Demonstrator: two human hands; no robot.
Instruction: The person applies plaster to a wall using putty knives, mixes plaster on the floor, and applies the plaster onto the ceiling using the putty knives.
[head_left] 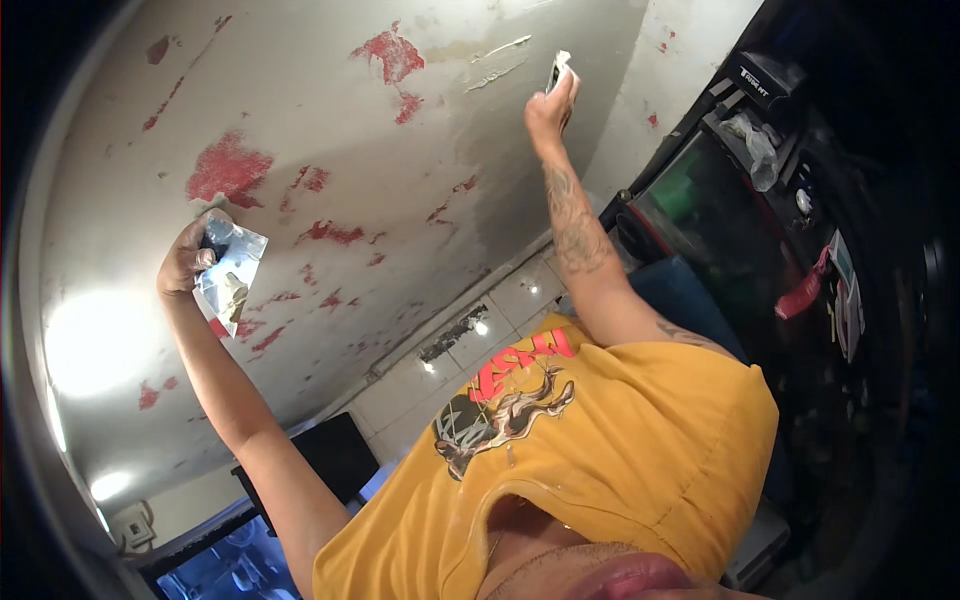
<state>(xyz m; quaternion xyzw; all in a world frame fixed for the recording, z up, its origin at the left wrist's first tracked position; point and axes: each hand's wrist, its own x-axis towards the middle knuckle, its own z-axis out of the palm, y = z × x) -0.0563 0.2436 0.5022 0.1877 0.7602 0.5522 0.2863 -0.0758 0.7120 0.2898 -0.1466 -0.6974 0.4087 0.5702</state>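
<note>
My left hand (187,258) is closed on a flat, shiny metal plate (247,250), a thin sheet with a blob of pale putty (233,294) near its lower end. The plate is close to the wall; whether it touches cannot be told. Farther up and to the right, my right hand (552,103) grips a small putty knife (556,74), mostly hidden by the fingers, with whitish paste at its tip. Both arms reach out to a pale wall (330,180) with worn red patches (230,168). Beside the right hand, the wall has a damp-looking grey area (540,170) and raised putty streaks (497,75).
Dark shelving (700,200) stands at the right, holding a black box (768,80) and a clear plastic bag (755,150). A black screen-like panel (335,455) is at lower left, near a wall switch (133,525). Pale tiles (500,315) run along the wall's edge.
</note>
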